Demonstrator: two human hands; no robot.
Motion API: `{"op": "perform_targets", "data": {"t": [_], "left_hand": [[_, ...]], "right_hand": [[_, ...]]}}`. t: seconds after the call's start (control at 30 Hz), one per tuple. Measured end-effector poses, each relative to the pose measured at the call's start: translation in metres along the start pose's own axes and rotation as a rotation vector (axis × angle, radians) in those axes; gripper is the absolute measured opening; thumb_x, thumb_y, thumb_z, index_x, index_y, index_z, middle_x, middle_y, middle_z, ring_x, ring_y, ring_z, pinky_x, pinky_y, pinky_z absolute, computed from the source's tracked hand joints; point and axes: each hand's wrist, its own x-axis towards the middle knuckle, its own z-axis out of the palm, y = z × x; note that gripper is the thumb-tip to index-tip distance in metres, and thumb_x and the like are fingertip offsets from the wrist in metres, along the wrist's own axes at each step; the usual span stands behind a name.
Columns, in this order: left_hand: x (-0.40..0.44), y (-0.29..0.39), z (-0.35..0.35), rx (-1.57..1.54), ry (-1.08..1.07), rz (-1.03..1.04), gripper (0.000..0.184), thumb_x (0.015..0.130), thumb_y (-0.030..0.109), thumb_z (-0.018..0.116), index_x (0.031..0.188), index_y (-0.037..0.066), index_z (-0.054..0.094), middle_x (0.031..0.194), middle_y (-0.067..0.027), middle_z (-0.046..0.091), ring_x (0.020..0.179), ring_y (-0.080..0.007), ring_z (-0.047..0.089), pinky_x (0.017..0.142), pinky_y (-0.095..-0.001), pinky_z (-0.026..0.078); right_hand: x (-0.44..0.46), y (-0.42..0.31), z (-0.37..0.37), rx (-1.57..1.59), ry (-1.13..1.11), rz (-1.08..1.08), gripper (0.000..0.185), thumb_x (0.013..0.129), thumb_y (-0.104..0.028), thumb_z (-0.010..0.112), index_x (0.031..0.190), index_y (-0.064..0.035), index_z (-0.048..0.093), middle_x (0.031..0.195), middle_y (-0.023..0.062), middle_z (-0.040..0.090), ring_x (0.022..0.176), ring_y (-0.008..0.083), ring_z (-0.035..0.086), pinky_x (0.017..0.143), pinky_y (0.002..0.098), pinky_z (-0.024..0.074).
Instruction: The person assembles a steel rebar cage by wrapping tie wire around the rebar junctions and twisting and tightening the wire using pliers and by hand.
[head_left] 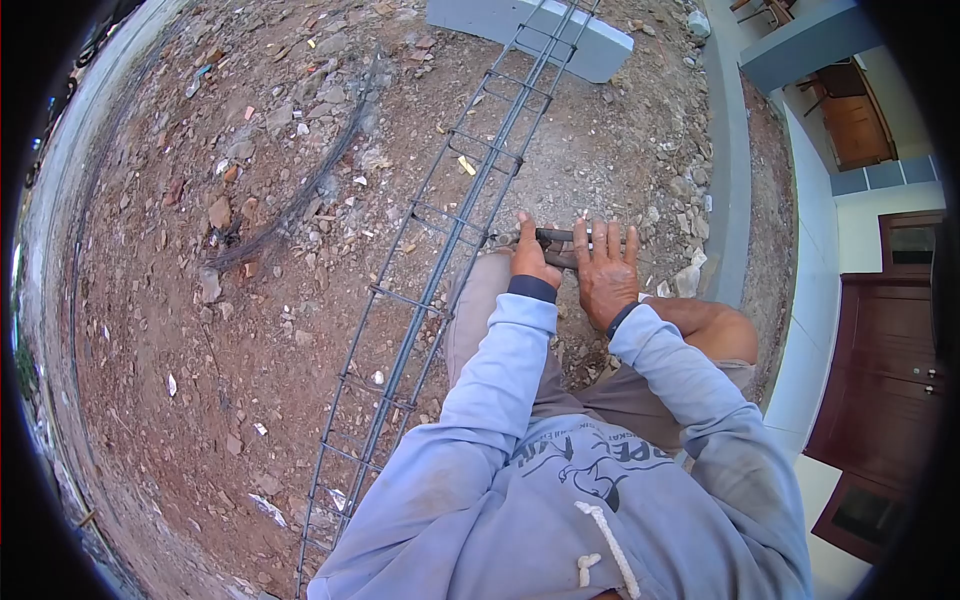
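While a grey kerb (733,185) edges the rubble-strewn earth (225,340), one slender, cross-tied steel cage (424,305).
Dark-handled tool (556,236) beside cage; right hand (607,280) laid flat across it, fingers straight; left hand (531,258) at it, grip indiscernible.

There are two hands (533,262) (606,285), two tool handles (556,235), two sleeves (505,370) and one rebar cage (427,296).

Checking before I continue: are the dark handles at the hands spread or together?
Spread: between the left hand and right hand, a gap separates the dark handles. The far end's state: cannot tell, too small.
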Motion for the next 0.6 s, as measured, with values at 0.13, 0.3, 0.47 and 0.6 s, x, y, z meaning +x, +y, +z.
{"op": "perform_targets", "data": {"t": [0.13, 0.3, 0.47, 0.6], "left_hand": [[0.001, -0.006, -0.003, -0.007, 0.026, -0.01, 0.037, 0.09, 0.04, 0.058, 0.105, 0.007, 0.05, 0.101, -0.0095, 0.052, 0.093, -0.0246, 0.056, 0.08, -0.0465, 0.049], [-0.003, -0.002, -0.009, 0.002, -0.025, -0.056, 0.035, 0.092, 0.04, 0.053, 0.11, 0.01, 0.046, 0.11, -0.0109, 0.052, 0.104, -0.0278, 0.052, 0.094, -0.0493, 0.04], [-0.019, -0.005, -0.032, 0.177, -0.1, -0.055, 0.053, 0.087, 0.047, 0.058, 0.121, 0.01, 0.04, 0.118, -0.0143, 0.05, 0.113, -0.0292, 0.048, 0.095, -0.0493, 0.039], [-0.007, -0.01, -0.046, 0.042, -0.29, -0.049, 0.046, 0.087, 0.043, 0.061, 0.113, 0.008, 0.046, 0.114, -0.0163, 0.053, 0.109, -0.0301, 0.052, 0.088, -0.0468, 0.046]], "right_hand": [[0.023, 0.005, 0.017, 0.03, -0.188, 0.064, 0.037, 0.086, -0.019, 0.047, 0.119, -0.003, 0.051, 0.115, 0.0171, 0.058, 0.105, 0.0301, 0.054, 0.097, 0.0506, 0.0351], [0.041, 0.018, 0.006, 0.206, -0.514, 0.042, 0.034, 0.083, -0.019, 0.052, 0.113, -0.0036, 0.055, 0.101, 0.0159, 0.063, 0.092, 0.031, 0.063, 0.08, 0.0423, 0.0481], [0.051, 0.027, 0.02, 0.448, -0.796, -0.016, 0.021, 0.081, -0.022, 0.059, 0.091, -0.0041, 0.062, 0.08, 0.0143, 0.066, 0.076, 0.0306, 0.066, 0.067, 0.0416, 0.0519], [0.053, 0.035, 0.033, 0.998, -1.429, 0.179, 0.024, 0.082, -0.027, 0.064, 0.085, -0.0023, 0.064, 0.077, 0.0134, 0.066, 0.067, 0.027, 0.065, 0.061, 0.0413, 0.0525]]}}
